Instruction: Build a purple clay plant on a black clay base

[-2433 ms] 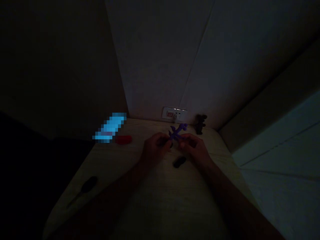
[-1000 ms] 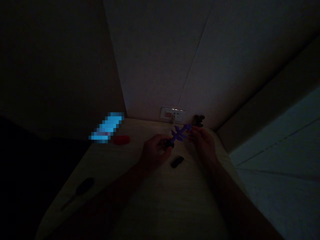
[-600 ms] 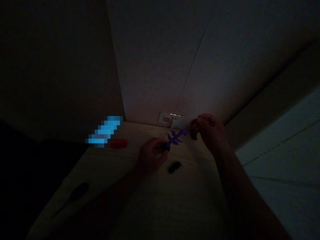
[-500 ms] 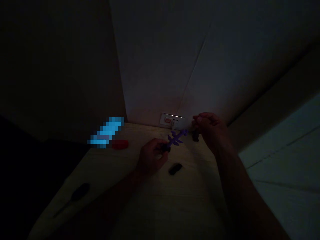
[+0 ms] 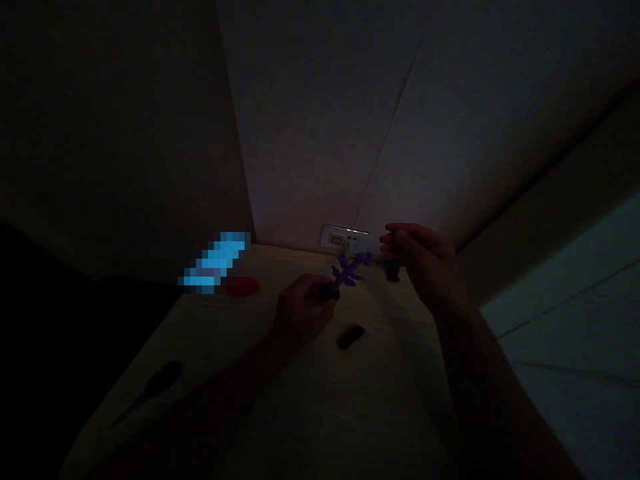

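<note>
While clamping the base (image 5: 330, 292) of the purple stem (image 5: 347, 273) in the left hand (image 5: 303, 311), has drawn the right hand (image 5: 425, 260) off beyond the tip, near the figure (image 5: 394, 272); leaves support one-handed. Cannot tell whether pinching anything there.

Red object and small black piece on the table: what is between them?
In the head view, the left hand lies between the red object and the small black piece.
</note>
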Motion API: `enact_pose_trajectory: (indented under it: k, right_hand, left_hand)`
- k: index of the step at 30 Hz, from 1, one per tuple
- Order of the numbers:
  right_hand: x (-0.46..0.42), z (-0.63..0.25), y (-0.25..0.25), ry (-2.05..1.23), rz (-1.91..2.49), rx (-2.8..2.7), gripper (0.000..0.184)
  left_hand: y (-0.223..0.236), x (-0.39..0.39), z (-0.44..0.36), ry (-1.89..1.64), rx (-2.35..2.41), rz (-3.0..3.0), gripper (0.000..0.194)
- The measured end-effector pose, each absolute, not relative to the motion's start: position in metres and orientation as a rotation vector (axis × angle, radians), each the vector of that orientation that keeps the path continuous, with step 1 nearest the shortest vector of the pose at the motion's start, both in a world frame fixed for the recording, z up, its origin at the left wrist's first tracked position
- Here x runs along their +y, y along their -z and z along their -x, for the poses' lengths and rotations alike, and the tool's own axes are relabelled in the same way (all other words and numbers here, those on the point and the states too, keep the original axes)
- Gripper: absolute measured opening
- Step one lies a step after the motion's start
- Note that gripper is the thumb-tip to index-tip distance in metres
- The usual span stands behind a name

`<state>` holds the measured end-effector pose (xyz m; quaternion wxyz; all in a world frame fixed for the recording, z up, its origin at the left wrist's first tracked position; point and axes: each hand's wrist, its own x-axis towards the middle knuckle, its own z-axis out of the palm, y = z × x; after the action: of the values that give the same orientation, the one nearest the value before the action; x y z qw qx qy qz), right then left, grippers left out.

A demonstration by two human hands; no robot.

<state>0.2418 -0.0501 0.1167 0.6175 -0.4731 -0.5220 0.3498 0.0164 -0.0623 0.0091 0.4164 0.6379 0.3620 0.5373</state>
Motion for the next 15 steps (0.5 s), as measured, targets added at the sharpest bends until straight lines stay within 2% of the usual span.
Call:
enact_pose_trajectory:
  k: [15]
  right_hand:
    - [-0.055,-0.24,-0.118,-0.79,1.268,-1.415,0.025]
  left_hand:
    - [-0.002,-0.064,-0.023,-1.26,0.78,-1.603,0.033]
